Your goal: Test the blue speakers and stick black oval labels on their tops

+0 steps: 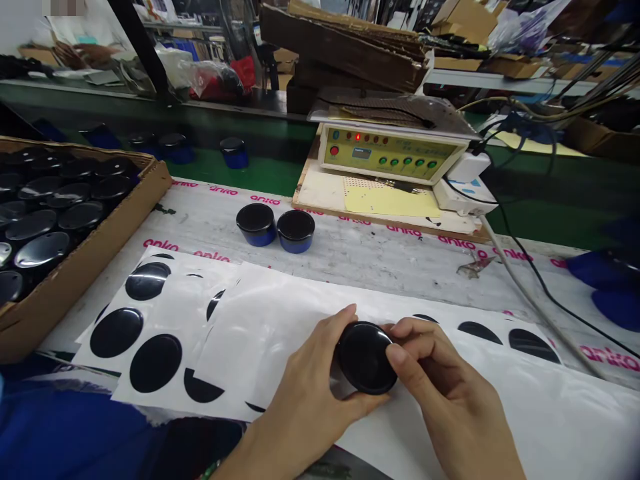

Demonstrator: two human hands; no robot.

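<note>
At lower centre of the frame, a glossy black round piece (367, 358) sits between two bare hands, above white sheets (295, 313) on the surface (350, 253). Left hand (310, 380): fingers wrapped round the left side of the piece, thumb along its lower side — gripping it. Right hand (450, 387): fingers bent and closed at the right edge of the piece, thumb tip on the rim. The top of the piece faces the camera, slightly tilted.

Left of the hands, black discs (117, 332) show on the sheets, some partly covered by overlapping sheets; more part-discs show right of centre. Just above the sheets, near frame centre, two round pieces with black tops and blue sides (296, 231) stand side by side.

At left edge: cardboard box (103, 257) holding rows of shiny black-topped pieces. Upper left, similar pieces stand spaced along a green strip (270, 163). Upper right of centre: control unit (395, 157), one red light lit, on a pale board (320, 180); yellow card (390, 201) before it, white power strip (463, 198) beside it, cables running toward lower right.
</note>
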